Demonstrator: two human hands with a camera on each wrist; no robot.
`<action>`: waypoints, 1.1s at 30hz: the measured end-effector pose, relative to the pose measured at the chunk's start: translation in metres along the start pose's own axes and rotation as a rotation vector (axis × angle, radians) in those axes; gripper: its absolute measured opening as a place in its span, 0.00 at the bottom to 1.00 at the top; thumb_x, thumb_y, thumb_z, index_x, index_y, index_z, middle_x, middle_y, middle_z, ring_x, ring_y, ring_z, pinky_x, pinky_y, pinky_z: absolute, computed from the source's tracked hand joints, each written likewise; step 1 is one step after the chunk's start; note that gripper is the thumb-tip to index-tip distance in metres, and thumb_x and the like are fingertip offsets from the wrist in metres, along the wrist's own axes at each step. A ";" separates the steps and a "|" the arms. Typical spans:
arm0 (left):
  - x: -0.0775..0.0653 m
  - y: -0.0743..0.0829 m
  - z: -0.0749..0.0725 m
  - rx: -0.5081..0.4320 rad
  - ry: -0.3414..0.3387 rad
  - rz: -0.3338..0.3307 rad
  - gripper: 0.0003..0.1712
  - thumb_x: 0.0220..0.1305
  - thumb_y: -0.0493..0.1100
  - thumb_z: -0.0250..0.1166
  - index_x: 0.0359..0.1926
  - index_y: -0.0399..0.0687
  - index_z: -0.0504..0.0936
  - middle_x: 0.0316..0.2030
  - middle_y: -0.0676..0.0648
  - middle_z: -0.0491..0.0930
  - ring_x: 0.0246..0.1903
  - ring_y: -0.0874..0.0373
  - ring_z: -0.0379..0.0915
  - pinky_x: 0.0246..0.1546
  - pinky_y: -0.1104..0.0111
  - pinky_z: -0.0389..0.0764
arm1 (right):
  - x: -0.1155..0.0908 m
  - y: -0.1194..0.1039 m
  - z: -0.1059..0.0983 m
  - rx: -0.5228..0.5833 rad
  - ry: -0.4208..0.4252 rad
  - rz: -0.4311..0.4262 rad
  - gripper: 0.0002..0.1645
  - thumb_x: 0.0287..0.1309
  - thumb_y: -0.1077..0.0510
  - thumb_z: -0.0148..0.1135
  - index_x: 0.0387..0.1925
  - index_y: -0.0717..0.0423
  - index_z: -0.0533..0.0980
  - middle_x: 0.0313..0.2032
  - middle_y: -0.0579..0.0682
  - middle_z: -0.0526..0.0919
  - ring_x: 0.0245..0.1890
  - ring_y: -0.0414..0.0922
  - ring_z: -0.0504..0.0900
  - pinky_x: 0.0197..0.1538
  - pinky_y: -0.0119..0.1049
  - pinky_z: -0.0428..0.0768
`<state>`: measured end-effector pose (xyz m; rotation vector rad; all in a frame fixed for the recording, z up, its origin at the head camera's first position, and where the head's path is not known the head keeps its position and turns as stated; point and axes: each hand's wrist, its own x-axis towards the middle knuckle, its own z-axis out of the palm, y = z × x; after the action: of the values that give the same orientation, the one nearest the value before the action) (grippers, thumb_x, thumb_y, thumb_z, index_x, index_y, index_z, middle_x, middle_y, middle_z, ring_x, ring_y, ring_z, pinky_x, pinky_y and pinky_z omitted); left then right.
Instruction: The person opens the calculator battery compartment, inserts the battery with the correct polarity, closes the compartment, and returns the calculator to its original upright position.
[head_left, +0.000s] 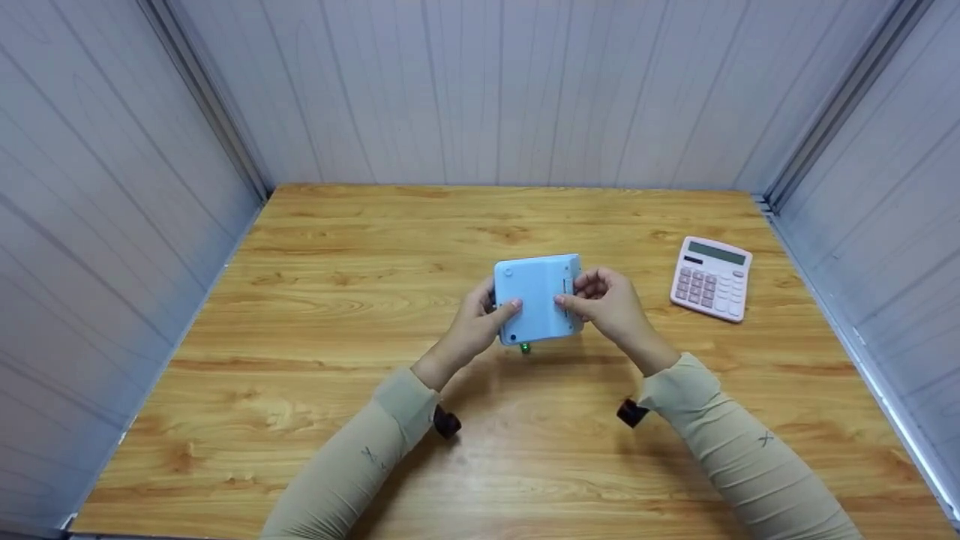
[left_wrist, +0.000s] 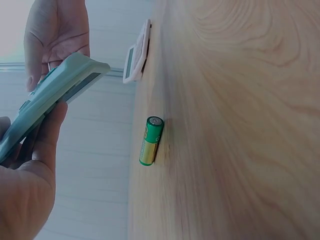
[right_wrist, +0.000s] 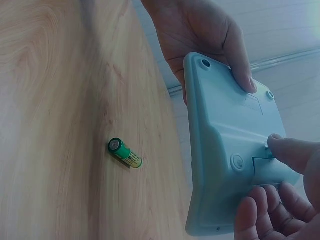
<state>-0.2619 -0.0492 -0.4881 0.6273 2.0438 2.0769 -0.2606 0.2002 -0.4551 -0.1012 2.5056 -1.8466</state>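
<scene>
A light blue calculator (head_left: 536,289) is held up over the table with its back towards the head camera. My left hand (head_left: 472,322) grips its left side, thumb on the back and fingers behind. At the opposite edge, my right hand (head_left: 615,307) pinches the calculator by its battery cover (right_wrist: 276,171). In the right wrist view the right thumb presses at the cover's small tab while the curled fingers lie along the cover's other edge. Lying on the table below is a green and gold battery (left_wrist: 151,142), mostly hidden behind the calculator in the head view.
A pink calculator (head_left: 710,279) lies face up on the right of the wooden table (head_left: 337,300). Pale panel walls (head_left: 480,90) stand at the back and both sides. Dark wrist camera mounts (head_left: 632,412) stick out below the sleeves.
</scene>
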 end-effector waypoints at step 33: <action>-0.002 0.002 -0.006 -0.054 0.009 -0.032 0.30 0.83 0.39 0.59 0.79 0.37 0.65 0.68 0.31 0.78 0.67 0.39 0.81 0.62 0.46 0.87 | -0.002 0.002 -0.007 -0.058 0.049 -0.002 0.28 0.64 0.56 0.79 0.59 0.67 0.80 0.51 0.57 0.83 0.47 0.44 0.80 0.50 0.27 0.81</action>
<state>-0.2620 -0.0555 -0.4864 0.5738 1.9816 2.1129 -0.2592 0.2072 -0.4551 -0.0594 2.5934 -1.7988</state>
